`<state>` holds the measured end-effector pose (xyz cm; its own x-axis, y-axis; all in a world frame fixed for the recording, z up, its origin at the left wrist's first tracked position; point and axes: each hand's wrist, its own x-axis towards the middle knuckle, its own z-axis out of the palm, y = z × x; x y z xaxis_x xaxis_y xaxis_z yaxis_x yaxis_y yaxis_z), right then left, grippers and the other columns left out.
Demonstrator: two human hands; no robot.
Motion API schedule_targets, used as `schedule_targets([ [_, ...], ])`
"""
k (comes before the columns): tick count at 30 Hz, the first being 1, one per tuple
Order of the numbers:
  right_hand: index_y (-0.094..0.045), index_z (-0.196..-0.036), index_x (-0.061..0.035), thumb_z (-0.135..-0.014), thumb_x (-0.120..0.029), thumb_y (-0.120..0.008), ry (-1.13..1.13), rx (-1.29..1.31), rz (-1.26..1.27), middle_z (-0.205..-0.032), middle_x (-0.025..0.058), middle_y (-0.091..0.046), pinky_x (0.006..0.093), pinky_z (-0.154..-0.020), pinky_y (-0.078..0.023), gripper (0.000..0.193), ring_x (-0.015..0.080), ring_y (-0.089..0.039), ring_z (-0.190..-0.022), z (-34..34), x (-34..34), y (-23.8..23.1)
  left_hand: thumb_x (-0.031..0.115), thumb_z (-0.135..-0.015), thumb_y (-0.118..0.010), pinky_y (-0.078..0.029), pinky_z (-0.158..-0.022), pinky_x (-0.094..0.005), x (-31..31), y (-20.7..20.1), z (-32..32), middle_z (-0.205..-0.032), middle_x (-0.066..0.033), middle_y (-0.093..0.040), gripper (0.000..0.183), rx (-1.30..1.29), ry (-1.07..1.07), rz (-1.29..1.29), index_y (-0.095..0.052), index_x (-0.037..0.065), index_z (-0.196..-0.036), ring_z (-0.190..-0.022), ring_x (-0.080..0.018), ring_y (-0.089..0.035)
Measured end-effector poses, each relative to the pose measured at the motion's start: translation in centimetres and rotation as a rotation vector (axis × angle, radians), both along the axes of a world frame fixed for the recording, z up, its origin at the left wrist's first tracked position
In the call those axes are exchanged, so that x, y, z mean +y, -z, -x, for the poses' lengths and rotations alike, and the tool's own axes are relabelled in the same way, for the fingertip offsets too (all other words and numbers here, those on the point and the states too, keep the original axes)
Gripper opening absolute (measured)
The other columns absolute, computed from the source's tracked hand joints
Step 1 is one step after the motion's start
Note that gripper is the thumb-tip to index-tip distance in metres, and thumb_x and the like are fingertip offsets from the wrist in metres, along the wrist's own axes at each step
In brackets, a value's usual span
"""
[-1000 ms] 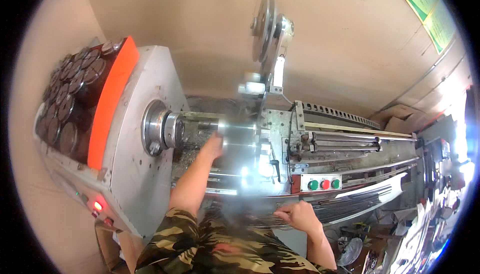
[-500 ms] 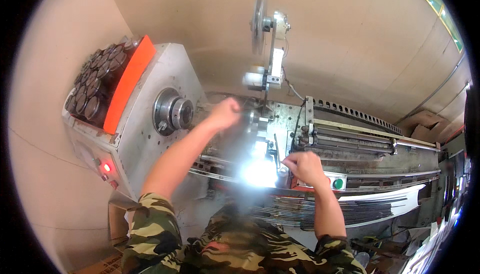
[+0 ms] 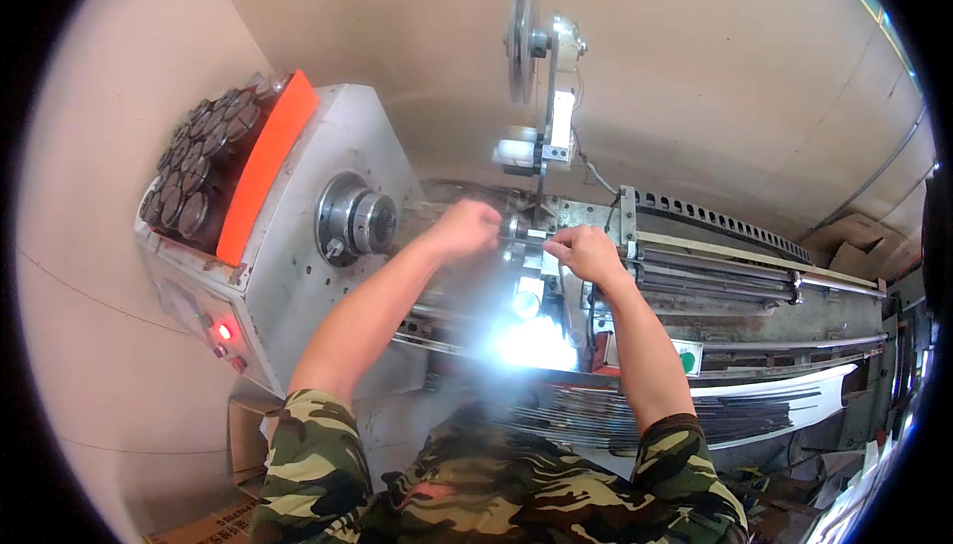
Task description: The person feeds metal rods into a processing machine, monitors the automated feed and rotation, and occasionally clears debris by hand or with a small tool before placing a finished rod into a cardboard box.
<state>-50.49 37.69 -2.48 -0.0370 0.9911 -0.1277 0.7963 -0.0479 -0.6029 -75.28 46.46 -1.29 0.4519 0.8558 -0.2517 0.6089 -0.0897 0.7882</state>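
My left hand (image 3: 465, 229) is closed, fingers curled together, just right of the round metal chuck (image 3: 375, 223) and apart from it. My right hand (image 3: 590, 254) is pinched close by, above the middle of the long metal machine. Between the two hands lies a small cluster of bright metal parts (image 3: 536, 235), partly covered by the fingers. A thin line seems to run from one hand to the other there, but what either hand grips is too small to tell. A glaring white light (image 3: 536, 343) shines below the hands, and pale haze blurs the parts near it.
The machine's grey housing (image 3: 298, 236) at left carries an orange strip and a pile of round metal pieces (image 3: 204, 157). A post with a wheel (image 3: 521, 43) rises behind the hands. Rails (image 3: 715, 281) stretch right. A green button (image 3: 687, 360) and many thin dark rods (image 3: 655, 415) lie nearer me.
My right hand has moved up and slightly left, from beside the control box to close by my left hand. My left hand has shifted slightly right. The whole view has shifted a little.
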Motion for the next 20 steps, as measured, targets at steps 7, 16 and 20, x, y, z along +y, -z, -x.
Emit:
schedule_targets([
  [7, -0.08, -0.094, -0.0164, -0.087, -0.039, -0.07, 0.07, -0.053, -0.254, -0.089, 0.0095, -0.075, 0.0422, -0.077, -0.055, 0.025, 0.0325, -0.07, -0.084, 0.0, -0.2, 1.6, 0.012, -0.086, -0.059, -0.055, -0.081, -0.0465, -2.0, -0.5, -0.3, -0.09, -0.0157, -0.072, 0.021, 0.498, 0.28, -0.633, -0.074, 0.005, -0.098, -0.086, -0.0347, -0.069],
  [16, -0.081, -0.09, -0.0184, -0.086, -0.037, -0.07, 0.063, -0.044, -0.338, -0.089, 0.0055, -0.076, 0.0404, -0.084, -0.054, 0.022, 0.0293, -0.071, -0.082, 0.0, -0.4, 2.7, 0.01, -0.089, -0.054, -0.054, -0.082, -0.045, -1.7, -0.5, -0.1, -0.096, -0.015, -0.063, 0.012, 0.699, 0.606, -0.86, -0.055, 0.005, -0.1, -0.097, -0.034, -0.067],
  [20, -0.081, -0.089, -0.0197, -0.085, -0.041, -0.07, 0.065, 0.006, -0.339, -0.092, 0.0032, -0.077, 0.041, -0.091, -0.052, 0.024, 0.0287, -0.072, -0.085, -0.6, -0.3, 3.6, 0.012, -0.088, -0.059, -0.053, -0.086, -0.0488, -0.1, -0.4, -0.4, -0.106, -0.0147, -0.067, 0.026, 0.563, 0.681, -0.726, -0.056, 0.01, -0.114, -0.101, -0.0366, -0.066],
])
